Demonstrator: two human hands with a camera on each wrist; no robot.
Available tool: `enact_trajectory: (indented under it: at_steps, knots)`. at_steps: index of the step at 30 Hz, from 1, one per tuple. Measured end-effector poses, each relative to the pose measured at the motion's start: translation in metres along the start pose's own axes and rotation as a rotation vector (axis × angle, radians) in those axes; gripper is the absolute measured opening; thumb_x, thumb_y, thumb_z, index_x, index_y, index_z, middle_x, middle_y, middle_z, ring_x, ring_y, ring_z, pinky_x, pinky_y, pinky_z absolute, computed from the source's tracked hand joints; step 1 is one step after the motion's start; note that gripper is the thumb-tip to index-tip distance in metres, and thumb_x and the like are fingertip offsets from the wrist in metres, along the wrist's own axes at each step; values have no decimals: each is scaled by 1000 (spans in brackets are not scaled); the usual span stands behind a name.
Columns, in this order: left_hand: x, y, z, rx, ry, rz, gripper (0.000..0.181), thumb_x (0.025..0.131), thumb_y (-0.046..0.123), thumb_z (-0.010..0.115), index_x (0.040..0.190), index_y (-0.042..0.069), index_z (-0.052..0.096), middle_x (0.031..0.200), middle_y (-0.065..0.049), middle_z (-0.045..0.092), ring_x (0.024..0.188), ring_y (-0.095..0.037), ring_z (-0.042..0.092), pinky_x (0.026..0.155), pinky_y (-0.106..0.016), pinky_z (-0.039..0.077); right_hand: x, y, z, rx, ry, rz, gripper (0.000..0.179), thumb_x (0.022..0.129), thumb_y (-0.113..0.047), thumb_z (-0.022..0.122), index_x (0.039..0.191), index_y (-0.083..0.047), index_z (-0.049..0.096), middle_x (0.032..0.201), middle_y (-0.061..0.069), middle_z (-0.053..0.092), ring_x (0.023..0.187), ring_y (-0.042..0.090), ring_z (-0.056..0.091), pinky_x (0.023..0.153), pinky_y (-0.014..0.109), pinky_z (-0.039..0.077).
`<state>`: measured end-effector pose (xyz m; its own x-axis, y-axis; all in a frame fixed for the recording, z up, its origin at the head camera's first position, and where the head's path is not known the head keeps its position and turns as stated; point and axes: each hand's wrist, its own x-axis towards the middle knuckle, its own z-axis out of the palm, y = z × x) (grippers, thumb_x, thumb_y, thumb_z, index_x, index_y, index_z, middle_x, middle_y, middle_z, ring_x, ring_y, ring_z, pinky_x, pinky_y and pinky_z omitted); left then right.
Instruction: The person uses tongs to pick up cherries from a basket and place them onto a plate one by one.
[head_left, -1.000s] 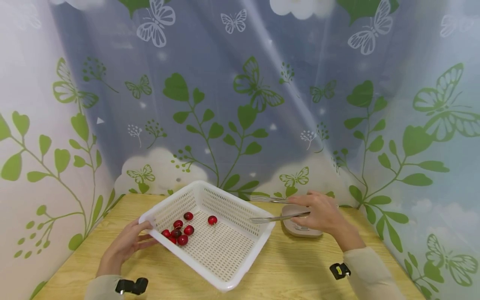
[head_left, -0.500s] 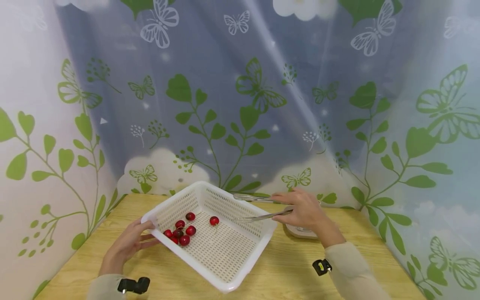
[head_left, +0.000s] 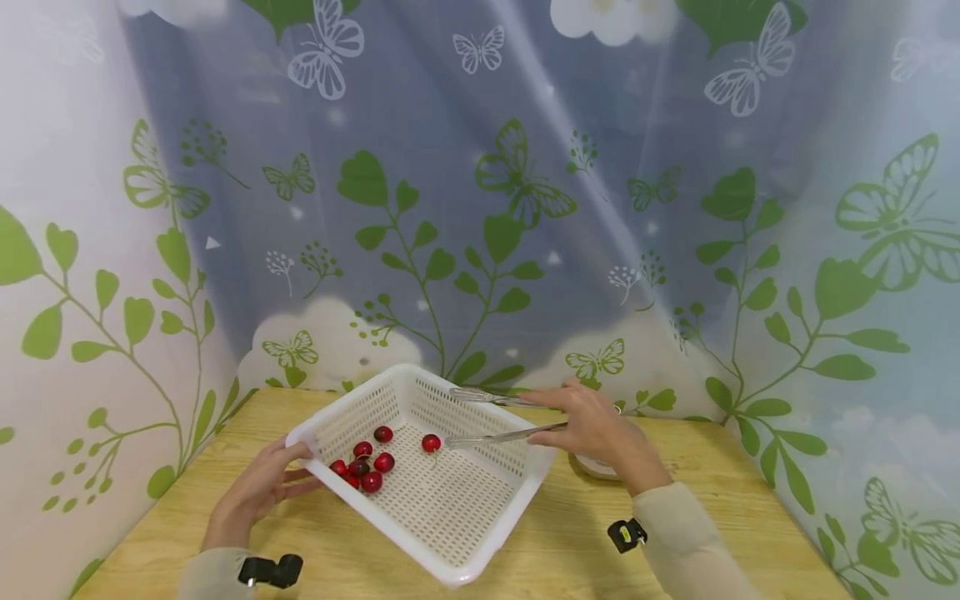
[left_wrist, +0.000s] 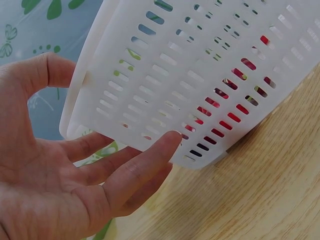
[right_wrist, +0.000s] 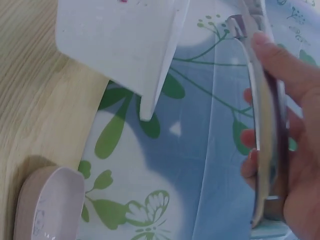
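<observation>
In the head view a white perforated plastic basket (head_left: pixel 457 508) holds several red cherries. Most are clustered by its left wall, like this dark red cherry (head_left: pixel 371 482); a lone cherry (head_left: pixel 431 443) with a stem lies nearer the middle. My left hand (head_left: pixel 258 492) grips the basket's left corner, thumb hooked over the rim and a fingertip against the slotted outer wall in the left wrist view. My right hand (head_left: pixel 600 429) holds metal tongs (head_left: pixel 498 437), their arms spread apart. The lower tip is inside the basket, close to the lone cherry; the upper overlaps the back rim.
A small pale pinkish bowl (right_wrist: pixel 55 200) stands on the wooden table (head_left: pixel 570 550) right of the basket, partly hidden under my right hand in the head view. A printed curtain (head_left: pixel 450 208) with leaves and butterflies encloses the table's back and sides.
My right hand has moved left with the tongs, from over the bowl to the basket, bringing the lower tip near the lone cherry. My left hand keeps its grip on the basket.
</observation>
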<state>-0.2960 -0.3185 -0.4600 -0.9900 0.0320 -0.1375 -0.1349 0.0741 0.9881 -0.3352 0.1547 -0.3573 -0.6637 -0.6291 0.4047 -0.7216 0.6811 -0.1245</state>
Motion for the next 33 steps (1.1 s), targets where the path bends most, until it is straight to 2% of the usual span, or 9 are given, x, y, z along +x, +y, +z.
enact_trajectory:
  at_steps: [3, 4, 7, 9, 12, 16, 21, 28, 33]
  knots:
    - [1, 0, 0, 0, 5, -3, 63, 101, 16, 48, 157, -3, 26, 148, -31, 44, 108, -23, 65, 93, -39, 63, 1, -5, 0, 47, -55, 13, 61, 88, -39, 78, 144, -24, 61, 146, 5, 63, 125, 38, 63, 97, 56, 57]
    - [1, 0, 0, 2, 6, -3, 63, 101, 16, 48, 157, -3, 26, 148, -31, 44, 108, -23, 66, 93, -39, 63, 1, -6, 0, 51, -59, 5, 60, 89, -39, 77, 145, -24, 61, 147, 5, 62, 128, 37, 62, 104, 58, 54]
    - [1, 0, 0, 3, 8, -4, 63, 101, 16, 48, 157, -3, 26, 149, -32, 43, 107, -23, 66, 93, -40, 63, 4, -8, 3, 42, -38, -37, 58, 90, -37, 76, 144, -23, 62, 145, 8, 63, 106, 25, 73, 112, 59, 48]
    - [1, -1, 0, 9, 8, -5, 63, 101, 16, 48, 157, -4, 26, 150, -33, 42, 108, -23, 66, 94, -40, 63, 6, -8, 6, 20, -10, -73, 56, 90, -36, 76, 142, -22, 63, 142, 8, 66, 87, 16, 73, 104, 53, 55]
    - [1, -1, 0, 10, 8, -7, 63, 101, 16, 47, 157, -3, 26, 150, -33, 41, 108, -24, 65, 94, -41, 63, 8, -8, 9, 9, 23, -105, 55, 89, -37, 77, 141, -21, 65, 137, 6, 69, 74, 9, 64, 79, 36, 60]
    - [3, -3, -1, 8, 1, -6, 63, 101, 16, 47, 157, -2, 26, 151, -33, 41, 108, -24, 65, 94, -41, 63, 10, -9, 11, 6, 44, -123, 55, 86, -37, 79, 138, -20, 67, 132, 3, 73, 77, 11, 61, 66, 28, 53]
    - [5, -4, -2, 13, -9, 1, 63, 101, 17, 47, 158, -2, 26, 151, -32, 41, 108, -24, 65, 94, -41, 63, 13, -9, 14, 38, 82, -166, 56, 82, -33, 83, 133, -15, 70, 121, 7, 76, 84, 17, 67, 63, 22, 52]
    - [6, -4, -3, 14, -14, 1, 63, 102, 18, 48, 158, -2, 25, 151, -32, 41, 108, -23, 66, 95, -42, 63, 22, -9, 23, -39, 186, -265, 55, 76, -36, 87, 126, -15, 75, 109, 4, 75, 85, 16, 69, 64, 23, 54]
    - [6, -5, -3, 13, -13, -4, 63, 102, 18, 47, 158, -2, 25, 151, -32, 40, 109, -24, 65, 95, -42, 63, 29, -13, 26, -71, 163, -262, 54, 79, -37, 87, 128, -17, 74, 115, 4, 73, 93, 19, 69, 65, 24, 55]
